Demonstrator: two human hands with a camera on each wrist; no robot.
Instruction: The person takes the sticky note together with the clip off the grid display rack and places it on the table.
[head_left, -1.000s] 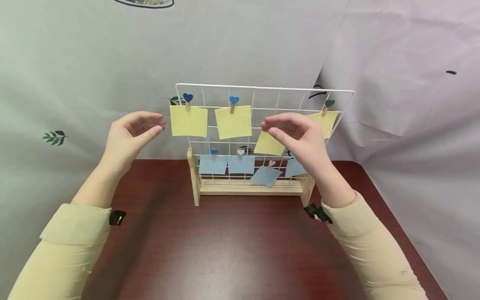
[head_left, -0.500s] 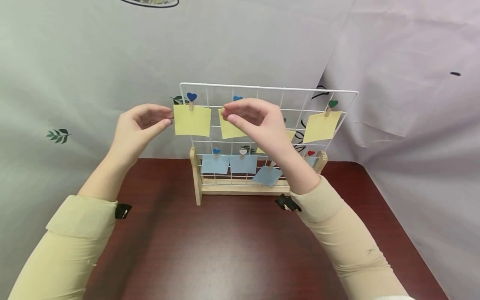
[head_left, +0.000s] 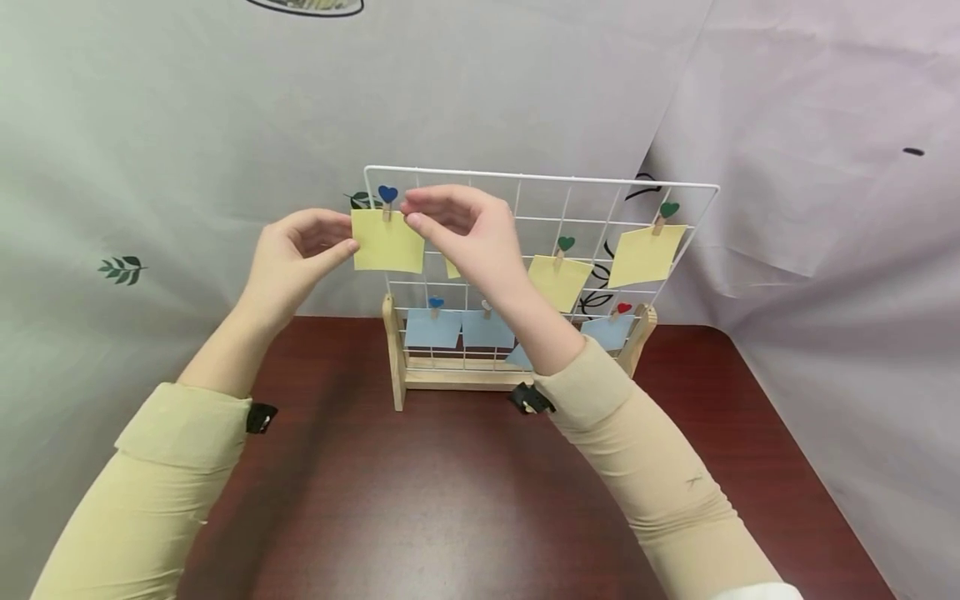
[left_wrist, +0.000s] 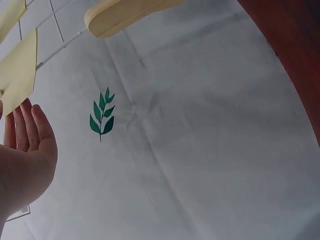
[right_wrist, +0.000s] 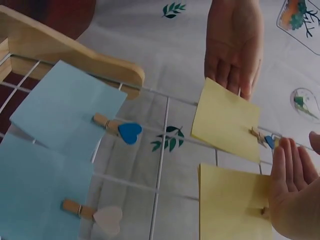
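A white wire grid point(head_left: 600, 183) stands in a wooden base point(head_left: 450, 377) on a dark red table. A yellow note point(head_left: 387, 242) hangs at its top left from a blue heart peg point(head_left: 387, 196). My left hand point(head_left: 341, 233) touches that note's left edge with nearly straight fingers, and the right wrist view shows the left hand point(right_wrist: 234, 50) behind the note's point(right_wrist: 227, 122) corner. My right hand point(head_left: 411, 212) hovers just right of the peg, thumb and fingers apart, holding nothing. It hides most of a second yellow note point(head_left: 452, 268).
Two more yellow notes point(head_left: 558, 282) point(head_left: 645, 254) hang on green heart pegs to the right. Blue notes point(head_left: 432, 327) are pegged along the bottom row. A pale printed cloth point(head_left: 187, 125) hangs behind and to the right, and the table point(head_left: 420, 500) extends toward me.
My right hand has swept left across the grid from the third yellow note to the top-left peg. My left hand moved right until it touched the top-left note.
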